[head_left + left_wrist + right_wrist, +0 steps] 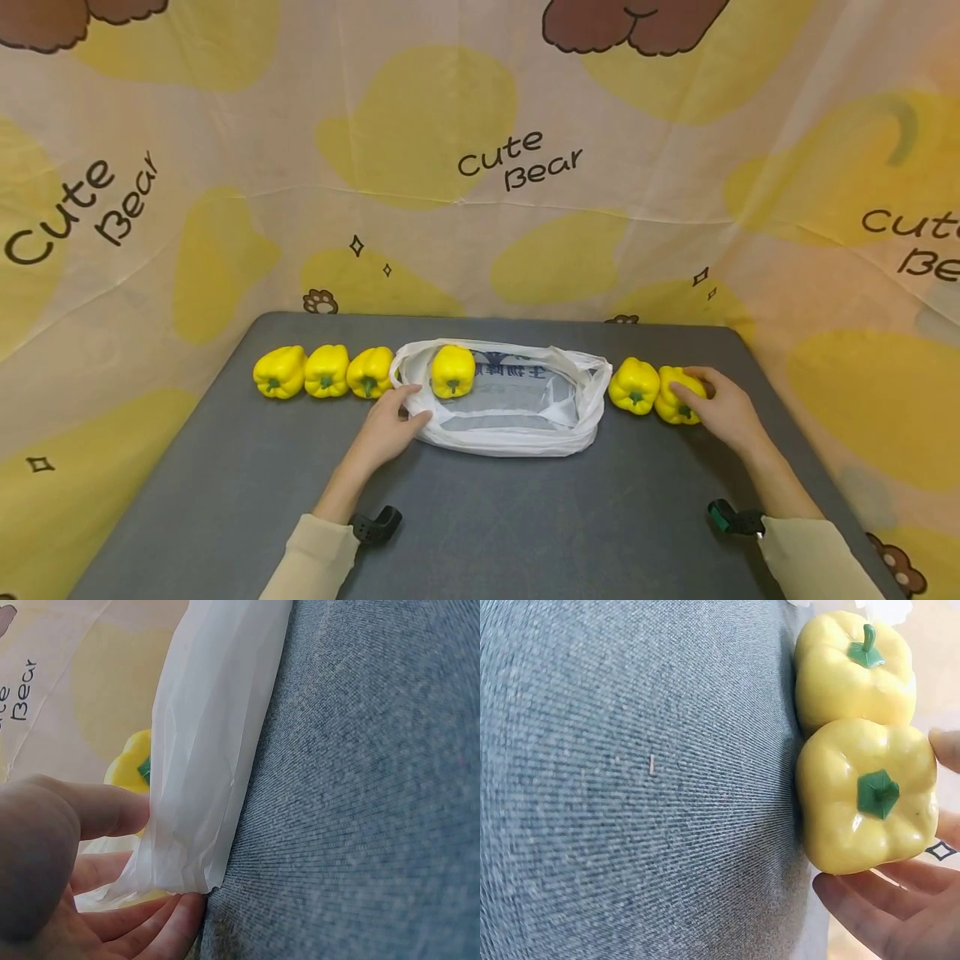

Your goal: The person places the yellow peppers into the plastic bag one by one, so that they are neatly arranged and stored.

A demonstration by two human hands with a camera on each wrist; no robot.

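Note:
A white plastic bag (517, 443) lies with its mouth spread wide at the middle of the table. My left hand (392, 423) grips its left end; in the left wrist view the thumb lies against the white plastic (202, 750) and the other fingers reach around its lower edge. One yellow bell pepper (453, 372) sits inside the bag, at the left. To the bag's right, my right hand (726, 408) holds the outermost yellow bell pepper (832, 802), thumb on one side and fingers on the other. A second bell pepper (829, 682) stands right against it, stem showing.
Three more yellow bell peppers, a left one (279, 372), a middle one (327, 371) and a right one (370, 372), line up left of the bag. The dark grey table (495, 525) backs onto a patterned cloth (420, 125), which also hangs at both sides.

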